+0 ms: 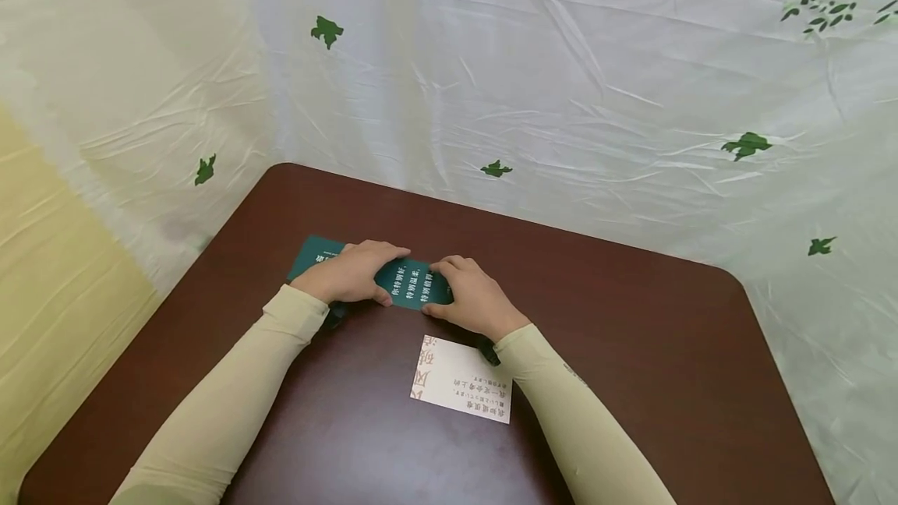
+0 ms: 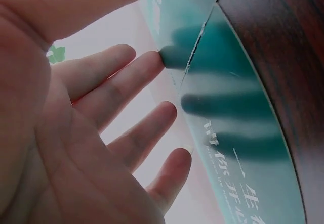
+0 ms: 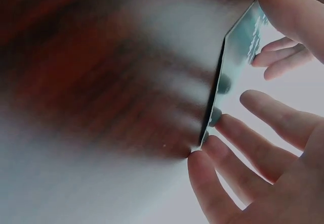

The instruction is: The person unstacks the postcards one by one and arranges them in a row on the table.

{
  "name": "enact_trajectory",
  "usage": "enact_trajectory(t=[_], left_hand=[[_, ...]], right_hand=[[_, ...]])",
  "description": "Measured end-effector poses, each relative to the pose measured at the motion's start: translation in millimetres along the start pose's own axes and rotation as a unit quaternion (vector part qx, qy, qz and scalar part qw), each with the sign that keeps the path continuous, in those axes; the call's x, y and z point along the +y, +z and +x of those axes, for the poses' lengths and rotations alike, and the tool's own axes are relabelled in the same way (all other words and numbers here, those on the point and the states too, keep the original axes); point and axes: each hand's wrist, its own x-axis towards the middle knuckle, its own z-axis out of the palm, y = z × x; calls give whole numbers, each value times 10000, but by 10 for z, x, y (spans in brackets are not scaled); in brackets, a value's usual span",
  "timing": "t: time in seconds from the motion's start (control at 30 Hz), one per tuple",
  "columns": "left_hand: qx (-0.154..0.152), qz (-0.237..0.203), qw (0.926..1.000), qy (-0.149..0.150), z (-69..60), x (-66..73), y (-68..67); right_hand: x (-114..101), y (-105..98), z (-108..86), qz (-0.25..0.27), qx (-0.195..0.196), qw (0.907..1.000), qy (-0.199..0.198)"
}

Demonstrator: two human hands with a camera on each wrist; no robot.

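Observation:
A teal card [image 1: 412, 284] with white writing lies on the brown table between the two hands. My left hand [image 1: 353, 271] spans its left part, thumb near the lower edge and fingers near the upper one. Another teal card [image 1: 309, 252] reaches out from under that hand; in the left wrist view, the teal surface [image 2: 233, 97] shows a seam where two cards meet. Relaxed, slightly bent fingers [image 2: 147, 118] stand just over it. At the right end, my right hand [image 1: 480, 298] touches the card's edge with its fingertips, thumb at a corner [image 3: 248, 29].
Nearer the body, a white card [image 1: 461, 380] with brown and grey writing lies partly beside the right forearm. The brown table [image 1: 596, 318] has rounded corners. Behind it hangs a pale cloth [image 1: 561, 115] with green leaf shapes.

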Motion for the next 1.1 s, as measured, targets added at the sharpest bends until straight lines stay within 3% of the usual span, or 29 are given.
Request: enact_trajectory(t=[0.33,0.5,0.7,0.87,1.1], left_hand=[[80,12,9999,140,9,98,16],[272,118,9983,495,-31,325,31],[71,386,9938,1038,-148,678,199],[-252,858,9868,1347,-303,934,383],[6,1868,9697,1573,-485,1119,531]], right_hand=[[39,-37,-145,162,123,9997,101],[128,-70,-369,401,392,9982,204],[207,-131,-749,511,738,9956,281],[166,-102,-1137,449,484,9972,358],[6,-8,-1384,-114,124,9997,177]])
